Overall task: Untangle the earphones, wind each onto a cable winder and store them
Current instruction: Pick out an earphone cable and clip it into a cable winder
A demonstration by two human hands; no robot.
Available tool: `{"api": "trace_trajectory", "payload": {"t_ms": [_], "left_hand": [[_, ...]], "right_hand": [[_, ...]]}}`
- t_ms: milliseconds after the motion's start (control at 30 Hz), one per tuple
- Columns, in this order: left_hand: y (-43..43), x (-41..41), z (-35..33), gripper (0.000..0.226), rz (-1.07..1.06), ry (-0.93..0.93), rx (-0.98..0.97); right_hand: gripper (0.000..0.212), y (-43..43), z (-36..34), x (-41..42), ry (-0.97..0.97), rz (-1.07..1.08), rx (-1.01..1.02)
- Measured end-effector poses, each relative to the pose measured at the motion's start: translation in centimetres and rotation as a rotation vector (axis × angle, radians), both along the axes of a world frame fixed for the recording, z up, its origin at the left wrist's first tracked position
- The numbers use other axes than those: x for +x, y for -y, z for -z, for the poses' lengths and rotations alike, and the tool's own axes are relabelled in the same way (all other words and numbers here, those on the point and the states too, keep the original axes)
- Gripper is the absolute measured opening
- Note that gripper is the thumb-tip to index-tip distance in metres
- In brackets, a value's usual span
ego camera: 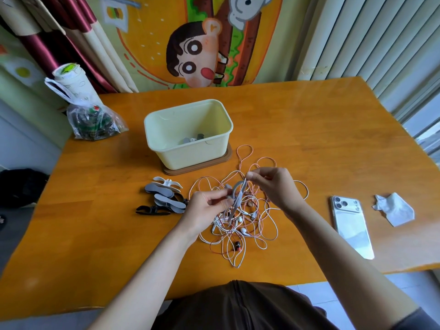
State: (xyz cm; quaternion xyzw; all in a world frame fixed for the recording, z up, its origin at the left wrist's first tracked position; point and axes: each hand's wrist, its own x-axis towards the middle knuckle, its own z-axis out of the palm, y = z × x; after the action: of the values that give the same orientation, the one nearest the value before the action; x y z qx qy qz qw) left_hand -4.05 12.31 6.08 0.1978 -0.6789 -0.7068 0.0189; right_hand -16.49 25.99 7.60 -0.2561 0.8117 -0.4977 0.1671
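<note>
I note left hand (209, 206) gripping grey winder (234, 192), right hand (269, 184) pinching cable; risk: snagged tangle (238, 222) drags, winding knots.

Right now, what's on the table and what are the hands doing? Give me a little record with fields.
left hand: pinches the grey cable winder
right hand: pinches the winder's upper tip
earphones: tangled heap of white and pinkish cables on the table, under the hands
spare winders: piled left of the tangle
box: cream, open, few small items inside
other: phone and crumpled tissue at right; plastic bag far left
</note>
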Motion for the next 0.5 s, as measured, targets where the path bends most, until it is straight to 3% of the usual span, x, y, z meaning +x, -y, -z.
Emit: {"api": "trace_trajectory", "payload": {"t_ms": [233, 367, 500], "left_hand": [[-0.5, -0.2, -0.5, 0.031, 0.028, -0.046, 0.101], [-0.6, -0.7, -0.5, 0.028, -0.107, -0.064, 0.320], [-0.7, -1.2, -0.5, 0.023, -0.281, -0.023, 0.494]], "right_hand": [[0.029, -0.7, 1.9, 1.6, 0.192, -0.051, 0.023], [0.032, -0.6, 2.4, 3.1, 0.333, -0.108, 0.009], [0.029, -0.2, 3.1, 4.4, 0.338, -0.122, 0.062]]}}
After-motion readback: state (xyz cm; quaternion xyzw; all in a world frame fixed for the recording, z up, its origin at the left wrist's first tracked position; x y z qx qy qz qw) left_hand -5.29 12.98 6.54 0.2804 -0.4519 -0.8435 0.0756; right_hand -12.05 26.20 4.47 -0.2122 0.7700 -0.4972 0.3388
